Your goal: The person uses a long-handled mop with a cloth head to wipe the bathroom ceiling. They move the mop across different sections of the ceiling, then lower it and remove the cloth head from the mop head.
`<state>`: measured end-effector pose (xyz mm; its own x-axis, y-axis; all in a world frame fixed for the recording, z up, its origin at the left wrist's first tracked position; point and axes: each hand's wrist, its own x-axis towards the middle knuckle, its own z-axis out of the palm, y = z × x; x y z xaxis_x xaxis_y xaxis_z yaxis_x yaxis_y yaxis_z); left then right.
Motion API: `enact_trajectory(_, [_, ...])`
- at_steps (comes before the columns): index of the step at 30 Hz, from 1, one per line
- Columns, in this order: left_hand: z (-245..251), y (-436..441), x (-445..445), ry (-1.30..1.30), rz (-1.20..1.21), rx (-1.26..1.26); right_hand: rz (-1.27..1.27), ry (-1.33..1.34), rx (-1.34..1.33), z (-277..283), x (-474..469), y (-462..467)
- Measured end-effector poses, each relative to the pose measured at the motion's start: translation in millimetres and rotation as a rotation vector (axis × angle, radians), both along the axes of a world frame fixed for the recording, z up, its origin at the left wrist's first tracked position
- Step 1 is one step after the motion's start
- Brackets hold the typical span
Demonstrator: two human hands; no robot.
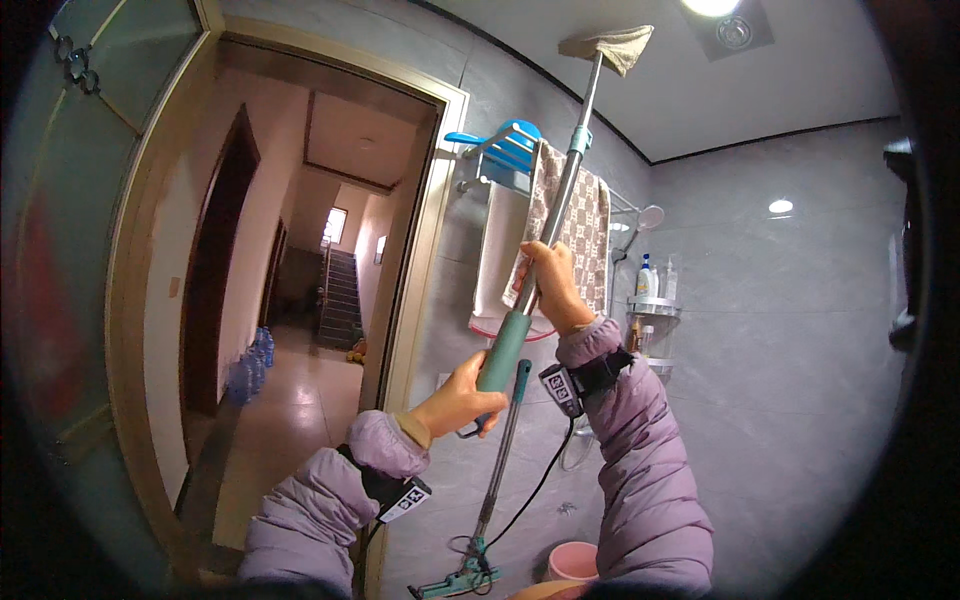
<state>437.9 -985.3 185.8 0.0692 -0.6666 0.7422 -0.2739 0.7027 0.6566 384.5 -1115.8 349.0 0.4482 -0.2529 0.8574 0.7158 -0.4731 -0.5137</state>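
A long mop with a metal pole [566, 187] slants up across the view. Its beige cloth head [619, 48] is raised to the ceiling [675, 90] and seems to touch it. My right hand [553, 281] grips the metal pole above the green handle sleeve [504, 352]. Lower down, my left hand [459, 399] is wrapped around the bottom of that sleeve, where a dark hanging loop shows. Behind the pole, a patterned brown-and-white towel [589, 225] and a pale towel [496, 262] hang from a metal rack [487, 146].
A second pole tool [506, 450] with a green head leans near the wall. A pink bucket [573, 561] stands low. Corner shelves [654, 306] hold bottles, below a shower head [651, 217]. A blue basin [517, 139] rests on the rack. The doorway frame [420, 277] opens left onto a hallway.
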Motion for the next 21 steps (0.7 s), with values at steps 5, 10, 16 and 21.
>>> enact_trajectory(5, [14.7,16.0,-16.4,0.040,-0.212,-0.007,-0.127,-0.060,-0.104,15.3,-17.3,10.5])
enact_trajectory(10, [21.9,68.3,-24.2,0.023,-0.305,0.009,-0.154,-0.173,-0.183,17.8,-32.4,56.5])
enact_trajectory(16, [26.0,141.4,-33.1,0.017,-0.272,-0.006,-0.149,-0.314,-0.349,11.0,-46.5,137.8])
enact_trajectory(21, [4.2,207.0,-6.1,0.077,-0.274,-0.015,-0.095,-0.139,-0.267,3.5,-23.4,201.7])
